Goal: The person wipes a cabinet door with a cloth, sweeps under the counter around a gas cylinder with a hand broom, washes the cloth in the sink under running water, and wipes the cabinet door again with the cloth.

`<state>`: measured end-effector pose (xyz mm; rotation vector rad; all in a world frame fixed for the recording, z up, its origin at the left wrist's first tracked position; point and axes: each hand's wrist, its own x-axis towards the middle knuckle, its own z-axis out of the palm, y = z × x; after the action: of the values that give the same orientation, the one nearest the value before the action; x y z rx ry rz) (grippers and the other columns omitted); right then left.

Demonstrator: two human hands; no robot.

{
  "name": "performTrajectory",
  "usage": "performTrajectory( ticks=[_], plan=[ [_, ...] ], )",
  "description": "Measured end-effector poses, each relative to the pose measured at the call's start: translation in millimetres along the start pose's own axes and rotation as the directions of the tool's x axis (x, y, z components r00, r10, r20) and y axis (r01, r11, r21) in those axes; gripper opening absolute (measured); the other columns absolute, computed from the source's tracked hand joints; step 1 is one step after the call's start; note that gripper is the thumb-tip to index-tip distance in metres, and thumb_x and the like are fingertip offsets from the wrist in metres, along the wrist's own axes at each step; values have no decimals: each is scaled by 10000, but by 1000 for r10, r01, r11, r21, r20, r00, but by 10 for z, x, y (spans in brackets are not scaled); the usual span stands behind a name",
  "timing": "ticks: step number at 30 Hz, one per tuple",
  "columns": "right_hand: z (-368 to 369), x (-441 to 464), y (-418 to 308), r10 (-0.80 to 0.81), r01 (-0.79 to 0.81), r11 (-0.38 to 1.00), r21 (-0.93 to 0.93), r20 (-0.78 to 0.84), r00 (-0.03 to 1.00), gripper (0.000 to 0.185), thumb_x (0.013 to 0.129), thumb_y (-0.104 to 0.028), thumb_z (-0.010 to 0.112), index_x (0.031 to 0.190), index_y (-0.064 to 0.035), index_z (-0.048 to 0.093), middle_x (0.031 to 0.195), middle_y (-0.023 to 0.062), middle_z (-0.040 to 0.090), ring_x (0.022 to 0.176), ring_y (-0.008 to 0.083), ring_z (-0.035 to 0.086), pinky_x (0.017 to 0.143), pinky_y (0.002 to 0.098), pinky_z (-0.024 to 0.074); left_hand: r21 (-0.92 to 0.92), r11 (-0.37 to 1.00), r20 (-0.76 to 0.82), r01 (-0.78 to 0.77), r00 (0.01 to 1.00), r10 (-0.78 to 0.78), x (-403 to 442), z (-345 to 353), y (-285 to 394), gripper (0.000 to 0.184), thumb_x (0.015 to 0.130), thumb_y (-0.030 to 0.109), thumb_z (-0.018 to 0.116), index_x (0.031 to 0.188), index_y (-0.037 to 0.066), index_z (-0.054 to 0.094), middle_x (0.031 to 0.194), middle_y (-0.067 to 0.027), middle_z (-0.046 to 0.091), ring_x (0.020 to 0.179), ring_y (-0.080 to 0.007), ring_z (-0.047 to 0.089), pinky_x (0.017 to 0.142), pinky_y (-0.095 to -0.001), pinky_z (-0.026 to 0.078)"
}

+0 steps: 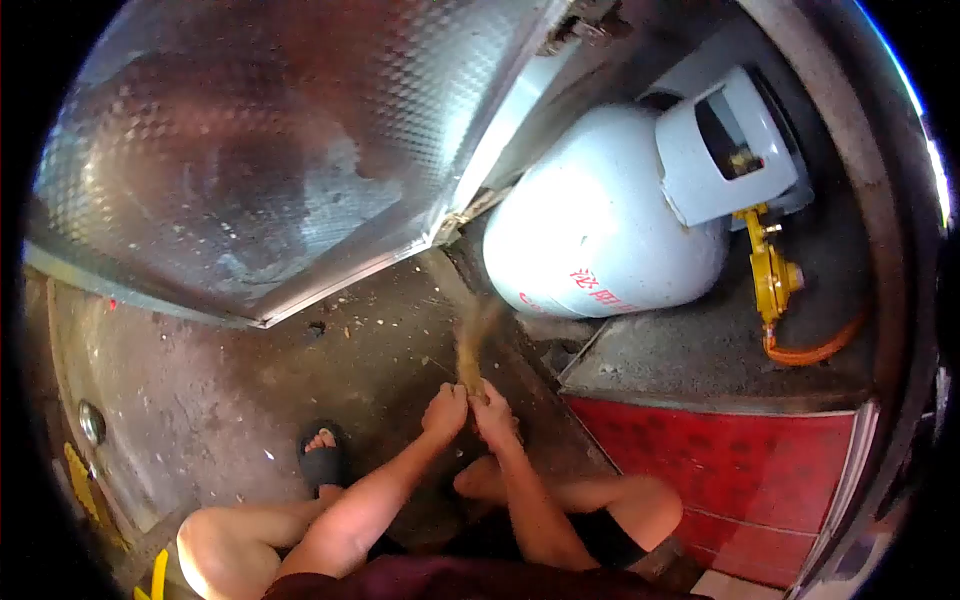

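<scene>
Both of my hands are close together low in the middle of the view. My left hand [446,410] is closed on the near end of a brownish, brush-like thing [469,350]. Beside it, my right hand [492,415] is wrapped round the same end from the right. The far part of this thing is smeared by motion and points toward the foot of a white gas cylinder [605,220]. Dark, littered floor [370,330] lies beneath it. What the fingers cover of the handle is hidden.
A dimpled metal panel [250,150] leans over the upper left. A yellow regulator [770,275] with an orange hose [820,350] hangs at the cylinder's valve. Red tiled panel [730,480] stands at the lower right. My sandalled foot [322,455] rests on the floor.
</scene>
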<state>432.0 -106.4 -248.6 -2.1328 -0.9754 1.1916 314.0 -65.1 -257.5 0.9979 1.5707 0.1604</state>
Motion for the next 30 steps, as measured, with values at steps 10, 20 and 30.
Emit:
performTrajectory(
  ticks=[10, 20, 30],
  plan=[
    [175, 46, -499, -59, 48, 984, 170, 58, 997, 426, 908, -179, 474, 1315, -53, 480, 1057, 111, 609, 934, 171, 559, 823, 295, 445, -708, 701, 22, -87, 989, 145, -305, -51, 20, 565, 918, 425, 471, 1363, 86, 391, 1254, -165, 543, 1151, -296, 519, 964, -374, 393],
    [-2, 170, -826, -244, 251, 967, -47, 121, 962, 477, 952, -343, 424, 1202, 41, 559, 1159, 170, 598, 1054, 270, 567, 917, 349, 422, -421, 815, -400, -397, 888, 226, -89, -166, 216, 577, 881, 248, 551, 1410, 127, 355, 1210, -208, 568, 1105, -354, 555, 930, -404, 425],
    [223, 923, -340, -288, 283, 953, 106, 29, 957, 338, 928, -173, 534, 1211, 7, 568, 1120, 87, 624, 948, 155, 605, 799, 283, 483, -62, 845, -250, -531, 828, 502, 1762, -358, 816, 543, 886, 338, 536, 1395, 242, 374, 1131, -232, 600, 1048, -410, 573, 885, -466, 467]
  ],
)
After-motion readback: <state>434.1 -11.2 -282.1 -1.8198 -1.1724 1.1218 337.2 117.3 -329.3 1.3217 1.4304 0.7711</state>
